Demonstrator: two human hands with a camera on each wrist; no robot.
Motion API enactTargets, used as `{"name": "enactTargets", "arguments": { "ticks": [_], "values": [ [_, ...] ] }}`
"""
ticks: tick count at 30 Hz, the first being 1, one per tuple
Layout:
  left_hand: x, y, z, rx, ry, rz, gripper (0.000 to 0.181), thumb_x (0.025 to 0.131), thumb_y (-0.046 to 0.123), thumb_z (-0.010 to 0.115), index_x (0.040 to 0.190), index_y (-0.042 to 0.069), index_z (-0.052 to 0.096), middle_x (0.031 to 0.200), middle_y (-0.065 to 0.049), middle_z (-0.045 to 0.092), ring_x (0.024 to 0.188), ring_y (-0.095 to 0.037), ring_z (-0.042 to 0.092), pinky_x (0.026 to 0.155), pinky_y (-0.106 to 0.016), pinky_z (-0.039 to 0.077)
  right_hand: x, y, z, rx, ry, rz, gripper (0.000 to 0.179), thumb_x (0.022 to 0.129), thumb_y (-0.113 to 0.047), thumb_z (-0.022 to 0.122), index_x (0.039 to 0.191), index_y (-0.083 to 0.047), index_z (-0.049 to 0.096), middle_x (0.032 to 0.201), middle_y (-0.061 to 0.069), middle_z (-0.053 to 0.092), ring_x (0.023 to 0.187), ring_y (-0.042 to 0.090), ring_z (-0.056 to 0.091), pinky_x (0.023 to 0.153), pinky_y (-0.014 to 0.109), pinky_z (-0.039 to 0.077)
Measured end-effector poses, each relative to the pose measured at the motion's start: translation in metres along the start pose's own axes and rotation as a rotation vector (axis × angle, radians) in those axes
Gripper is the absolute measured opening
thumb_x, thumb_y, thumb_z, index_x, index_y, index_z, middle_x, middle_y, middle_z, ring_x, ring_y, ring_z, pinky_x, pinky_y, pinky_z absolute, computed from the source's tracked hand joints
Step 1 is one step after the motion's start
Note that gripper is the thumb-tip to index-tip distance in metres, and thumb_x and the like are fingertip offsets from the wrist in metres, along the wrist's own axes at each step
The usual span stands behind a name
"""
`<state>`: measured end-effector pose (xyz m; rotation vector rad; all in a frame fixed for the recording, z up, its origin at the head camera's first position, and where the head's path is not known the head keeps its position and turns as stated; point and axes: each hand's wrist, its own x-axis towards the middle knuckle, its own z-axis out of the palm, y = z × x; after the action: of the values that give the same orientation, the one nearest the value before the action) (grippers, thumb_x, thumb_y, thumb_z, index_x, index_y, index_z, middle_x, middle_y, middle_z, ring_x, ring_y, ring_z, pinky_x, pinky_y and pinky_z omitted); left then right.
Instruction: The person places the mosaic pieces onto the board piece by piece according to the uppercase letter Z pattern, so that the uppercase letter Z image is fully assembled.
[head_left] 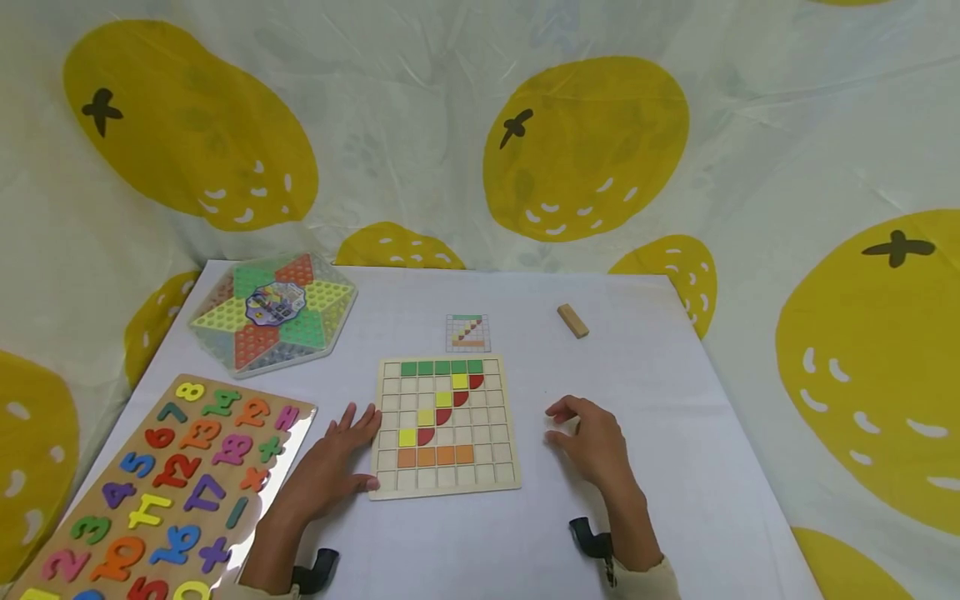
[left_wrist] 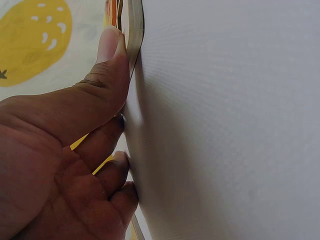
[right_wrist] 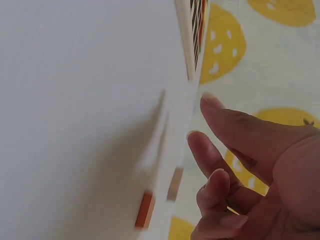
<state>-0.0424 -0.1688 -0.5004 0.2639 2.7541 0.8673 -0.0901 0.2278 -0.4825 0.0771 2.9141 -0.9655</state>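
Observation:
A pale wooden grid board (head_left: 485, 478) lies on the table, bearing green squares along its upper row, a diagonal of yellow squares and red quarter-rounds, and an orange row low down. My left hand (head_left: 330, 462) rests at its left side with fingers spread, the thumb (left_wrist: 112, 60) touching the edge near the lower left corner. Right of the board, my right hand (head_left: 592, 437) hovers over the cloth, fingers loosely bent and thumb apart, holding nothing. In the right wrist view a small orange block (right_wrist: 144, 210) lies below the fingers, beside a plain wooden block (right_wrist: 175, 184).
A small pattern card (head_left: 468, 333) lies just beyond the board. The wooden block (head_left: 573, 321) sits farther back on the right. On the left are a number puzzle board (head_left: 247, 492) and a hexagonal star game box (head_left: 341, 321). A fruit-printed curtain (head_left: 420, 125) hangs behind the table.

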Motion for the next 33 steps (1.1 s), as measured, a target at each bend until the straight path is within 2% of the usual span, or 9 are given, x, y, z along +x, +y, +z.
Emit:
{"name": "enactTargets", "arguments": {
  "ticks": [4, 8, 11, 16, 20, 27, 33],
  "values": [
    [0.0, -0.001, 0.0, 0.0, 0.003, 0.002, 0.105, 0.072, 0.018, 0.096, 0.161, 0.007, 0.042, 0.17, -0.013, 0.035, 0.163, -0.045, 0.019, 0.13, -0.064, 0.023, 0.0, 0.018, -0.016, -0.039, 0.004, 0.05, 0.032, 0.083, -0.009, 0.089, 0.112, -0.017, 0.078, 0.109, 0.006, 0.076, 0.083, 0.021, 0.058, 0.068, 0.031, 0.043],
    [0.0, -0.001, 0.0, 0.0, 0.001, -0.002, 0.105, 0.072, 0.018, 0.096, 0.162, 0.008, 0.042, 0.171, -0.012, 0.035, 0.163, -0.045, 0.019, 0.13, -0.064, 0.023, -0.001, 0.031, -0.026, -0.09, -0.023, 0.118, 0.031, 0.087, -0.01, 0.084, 0.117, -0.015, 0.077, 0.115, 0.011, 0.073, 0.1, 0.031, 0.064, 0.078, 0.042, 0.052],
    [0.0, -0.001, 0.0, -0.003, 0.0, 0.0, 0.105, 0.072, 0.019, 0.096, 0.162, 0.008, 0.042, 0.17, -0.012, 0.036, 0.163, -0.045, 0.019, 0.129, -0.065, 0.023, -0.001, 0.037, -0.028, -0.107, -0.041, 0.148, 0.026, 0.09, -0.01, 0.081, 0.115, -0.013, 0.077, 0.113, 0.012, 0.072, 0.109, 0.034, 0.064, 0.083, 0.049, 0.054],
    [0.0, 0.0, 0.0, 0.002, -0.001, 0.002, 0.105, 0.072, 0.018, 0.096, 0.162, 0.008, 0.042, 0.17, -0.013, 0.036, 0.163, -0.045, 0.02, 0.129, -0.065, 0.024, -0.001, 0.039, -0.029, -0.126, -0.059, 0.151, 0.017, 0.088, -0.011, 0.083, 0.103, -0.013, 0.076, 0.105, 0.01, 0.073, 0.098, 0.03, 0.064, 0.072, 0.039, 0.049],
    [0.0, 0.0, 0.0, 0.01, -0.001, -0.001, 0.105, 0.072, 0.018, 0.096, 0.161, 0.008, 0.043, 0.17, -0.012, 0.036, 0.163, -0.044, 0.019, 0.129, -0.065, 0.024, 0.0, 0.036, -0.027, -0.121, -0.069, 0.142, 0.018, 0.085, -0.013, 0.087, 0.096, -0.015, 0.072, 0.098, 0.007, 0.072, 0.092, 0.027, 0.063, 0.068, 0.033, 0.043],
    [0.001, -0.001, 0.001, 0.009, -0.005, -0.005, 0.105, 0.072, 0.018, 0.096, 0.162, 0.008, 0.042, 0.171, -0.012, 0.036, 0.164, -0.044, 0.018, 0.13, -0.064, 0.022, 0.0, 0.029, -0.019, -0.103, -0.091, 0.095, 0.025, 0.083, -0.014, 0.088, 0.099, -0.018, 0.07, 0.083, 0.001, 0.06, 0.075, 0.019, 0.055, 0.059, 0.03, 0.037],
    [0.001, -0.001, 0.0, 0.006, -0.01, -0.008, 0.106, 0.072, 0.018, 0.096, 0.162, 0.008, 0.042, 0.171, -0.012, 0.035, 0.164, -0.043, 0.018, 0.13, -0.064, 0.022, -0.005, 0.014, -0.009, -0.078, -0.075, 0.07, 0.019, 0.085, -0.017, 0.087, 0.095, -0.021, 0.073, 0.079, -0.002, 0.063, 0.073, 0.018, 0.054, 0.057, 0.03, 0.037]
  ]
}}
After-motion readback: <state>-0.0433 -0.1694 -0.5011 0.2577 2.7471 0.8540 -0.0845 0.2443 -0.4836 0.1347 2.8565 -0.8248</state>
